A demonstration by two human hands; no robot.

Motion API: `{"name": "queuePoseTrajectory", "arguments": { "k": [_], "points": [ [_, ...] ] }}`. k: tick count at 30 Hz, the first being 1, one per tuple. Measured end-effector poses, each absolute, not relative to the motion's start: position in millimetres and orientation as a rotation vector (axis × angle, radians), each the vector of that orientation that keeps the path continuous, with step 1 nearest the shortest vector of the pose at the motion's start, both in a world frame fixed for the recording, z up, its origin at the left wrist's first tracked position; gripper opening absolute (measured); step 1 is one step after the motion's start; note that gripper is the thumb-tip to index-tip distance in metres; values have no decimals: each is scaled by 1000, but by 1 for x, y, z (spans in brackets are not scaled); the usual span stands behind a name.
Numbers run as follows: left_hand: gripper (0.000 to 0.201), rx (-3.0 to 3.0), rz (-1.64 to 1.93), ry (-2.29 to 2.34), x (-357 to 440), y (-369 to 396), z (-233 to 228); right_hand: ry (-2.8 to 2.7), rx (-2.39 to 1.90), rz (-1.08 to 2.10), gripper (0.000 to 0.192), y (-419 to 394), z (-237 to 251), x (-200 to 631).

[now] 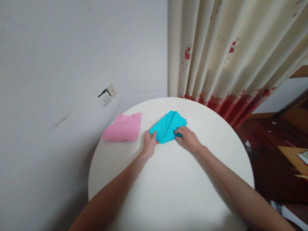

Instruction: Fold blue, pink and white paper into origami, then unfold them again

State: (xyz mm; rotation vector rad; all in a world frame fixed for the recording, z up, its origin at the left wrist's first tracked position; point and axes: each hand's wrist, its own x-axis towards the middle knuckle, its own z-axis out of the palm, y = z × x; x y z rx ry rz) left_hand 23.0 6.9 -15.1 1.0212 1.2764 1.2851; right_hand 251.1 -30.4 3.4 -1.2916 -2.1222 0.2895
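Note:
A turquoise sheet of paper (168, 126), creased into fan-like folds, lies on the round white table (173, 189) near its far side. My left hand (149, 143) pinches the paper's near-left corner between thumb and fingers. My right hand (188, 138) presses down on its near-right edge with the fingers flat. To the left, a pink creased sheet of paper (123, 128) rests near the table's left rim, apart from both hands.
A white wall stands behind and to the left, with a wall socket (106, 95) on it. A cream curtain (228, 57) with red flowers hangs at the back right. Dark wooden floor and wooden furniture (292, 154) are at the right.

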Motion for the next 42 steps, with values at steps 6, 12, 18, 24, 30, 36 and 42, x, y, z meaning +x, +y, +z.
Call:
{"name": "queuePoseTrajectory", "arguments": {
  "k": [6, 12, 18, 24, 30, 36, 42],
  "points": [
    [20, 1026, 1264, 1282, 24, 4, -11, -2148, -1324, 351, 22, -27, -4, 252],
    [20, 1052, 1251, 1300, 23, 4, -11, -2061, -1275, 419, 16, -21, -6, 251],
    [20, 1068, 1236, 1304, 23, 6, -15, -2010, -1161, 510, 17, -16, -13, 254],
    [15, 1054, 1267, 1330, 22, 9, -15, -1992, -1094, 325, 23, -19, -5, 254],
    [51, 1045, 1311, 1341, 13, 12, 4, -1965, -953, 53, 10, -41, 23, 249],
    [28, 1210, 1220, 1004, 5, 2, 47, -1479, -1090, 59, 7, -52, 35, 244],
    [21, 1718, 1146, 1093, -8, -22, 102, -1152, -1127, 104, 12, -71, 85, 242]
  ]
}}
